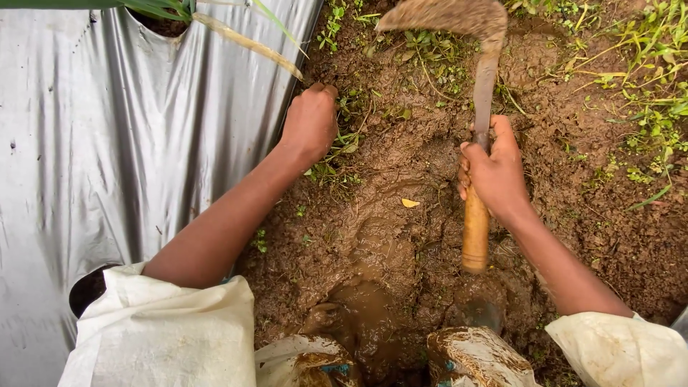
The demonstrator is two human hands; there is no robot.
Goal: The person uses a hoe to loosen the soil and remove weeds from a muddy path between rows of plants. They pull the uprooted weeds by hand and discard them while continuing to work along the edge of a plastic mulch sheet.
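My right hand (496,172) grips the wooden handle of a hand hoe (476,229); its mud-caked curved blade (451,16) points away at the top of the view, above wet brown soil (401,150). My left hand (310,123) is closed in a fist at the edge of a silver plastic mulch sheet (107,143), pressing on small green weeds (337,154) beside the sheet. Whether it grasps weeds or the sheet's edge is hidden under the fingers.
A muddy puddle (369,315) lies between my mud-covered feet (473,355) at the bottom. A plant stem (247,43) rises from a hole in the sheet at top left. Weeds and grass (645,93) spread at the right. A yellow leaf (409,203) lies on the soil.
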